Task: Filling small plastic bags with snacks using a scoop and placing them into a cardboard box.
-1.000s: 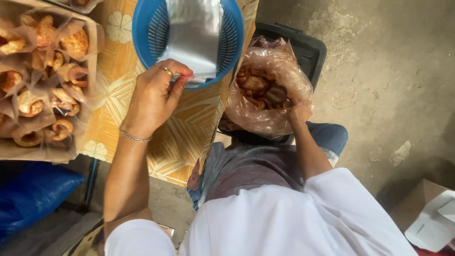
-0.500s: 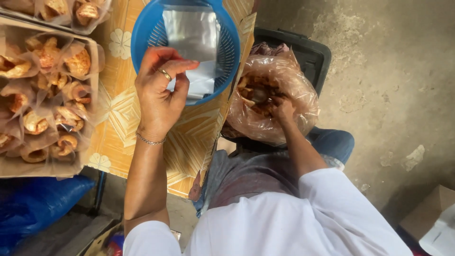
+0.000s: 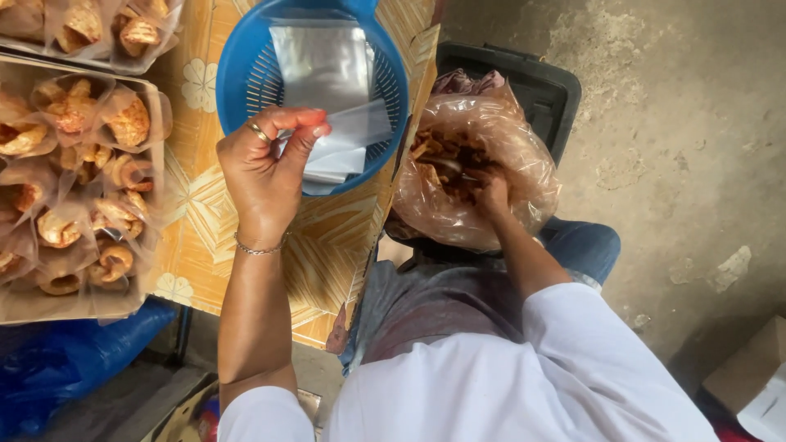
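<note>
Seen from above, at far left a cardboard tray (image 3: 123, 304) of filled clear packets of fried snacks (image 3: 74, 176) sits on the yellow patterned tabletop (image 3: 327, 245), with a blue plastic sack (image 3: 57, 360) below it. Next comes the person's left hand (image 3: 266, 168), wearing a ring and a thin bracelet; its thumb and fingers are pinched on the edge of an empty clear packet (image 3: 348, 143). A second ago this hand rested lower at the rim of the round blue basket (image 3: 246, 69); it has since risen and drawn one packet partly free of the silvery stack (image 3: 323, 61) lying inside, so an empty packet now appears to be in hand, ready for filling. Further right, just off the tabletop's edge, the right hand (image 3: 491, 192) is sunk inside a large clear plastic bag of brown fried pieces (image 3: 475, 155), where it has stayed; whether it is gripping any cannot be told. The bag rests on a black crate (image 3: 532, 82). To the right lies bare, stained concrete floor (image 3: 688, 147), with a cardboard box (image 3: 749, 376) at the lower corner.
</note>
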